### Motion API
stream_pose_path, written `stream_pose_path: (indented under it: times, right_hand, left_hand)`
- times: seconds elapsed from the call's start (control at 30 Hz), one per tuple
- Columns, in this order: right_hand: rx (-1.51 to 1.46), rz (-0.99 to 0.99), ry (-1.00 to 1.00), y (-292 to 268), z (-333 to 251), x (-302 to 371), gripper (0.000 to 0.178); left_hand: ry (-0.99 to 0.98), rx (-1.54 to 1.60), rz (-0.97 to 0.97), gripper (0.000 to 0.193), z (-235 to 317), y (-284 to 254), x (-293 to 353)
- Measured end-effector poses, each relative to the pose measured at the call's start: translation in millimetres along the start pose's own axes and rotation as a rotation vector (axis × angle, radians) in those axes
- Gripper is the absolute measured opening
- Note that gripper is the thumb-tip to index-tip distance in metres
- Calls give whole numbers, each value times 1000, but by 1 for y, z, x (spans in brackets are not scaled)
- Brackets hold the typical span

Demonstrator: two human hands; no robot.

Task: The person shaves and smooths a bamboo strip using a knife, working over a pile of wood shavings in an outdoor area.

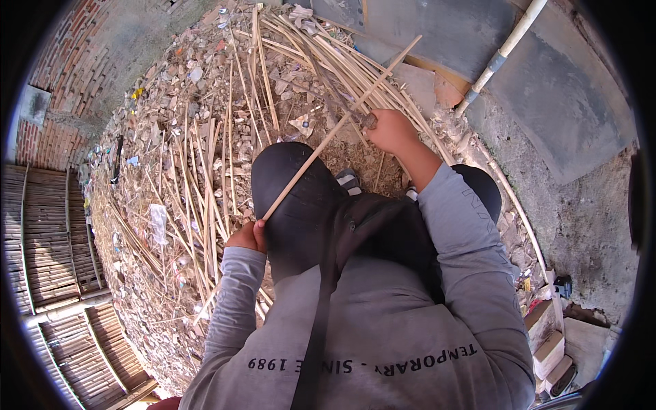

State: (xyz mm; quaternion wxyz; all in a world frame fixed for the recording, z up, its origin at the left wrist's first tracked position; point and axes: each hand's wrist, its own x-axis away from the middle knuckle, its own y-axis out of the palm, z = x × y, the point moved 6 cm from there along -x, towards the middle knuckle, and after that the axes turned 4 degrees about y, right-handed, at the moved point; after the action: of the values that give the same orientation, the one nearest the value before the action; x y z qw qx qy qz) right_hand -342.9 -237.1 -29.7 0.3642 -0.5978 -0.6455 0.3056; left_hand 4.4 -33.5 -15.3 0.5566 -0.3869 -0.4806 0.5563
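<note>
A long pale bamboo strip point(305, 167) runs from my left hand point(246, 237), up past my left knee, to the far right of centre. My left hand is closed around its near end. Beyond my knees, my right hand point(396, 131) is closed on the handle of a long knife point(370, 121). Its narrow dark blade seems to point away to the left and crosses the strip just ahead of my fist. Whether blade and strip touch I cannot tell. Most of my right fingers are hidden behind the back of the hand.
Bamboo strips point(205, 174) lie loose on the rubble-strewn ground at left, with another bundle point(328, 51) ahead. A pole point(502, 55) leans by grey panels point(564, 89) at right. Brick wall point(75, 61) and slatted bamboo panels point(48, 232) stand left; blocks point(548, 354) lie near right.
</note>
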Motion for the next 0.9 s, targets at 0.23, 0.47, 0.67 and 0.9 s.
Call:
stream_pose_path:
  times: [0.23,0.47,0.67,0.9]
  right_hand:
    - [180,-14,-153,-7,-30,22,28]
    - [19,107,58,-25,31,-8,23]
    - [117,33,-123,-10,-15,18,30]
    - [-69,86,100,-20,31,-14,27]
  left_hand:
    - [48,46,38,53,-13,7,5]
    - [61,10,-6,49,-11,-5,-3]
    - [94,55,32,49,-14,9,-1]
    - [96,43,-34,44,-21,-7,-7]
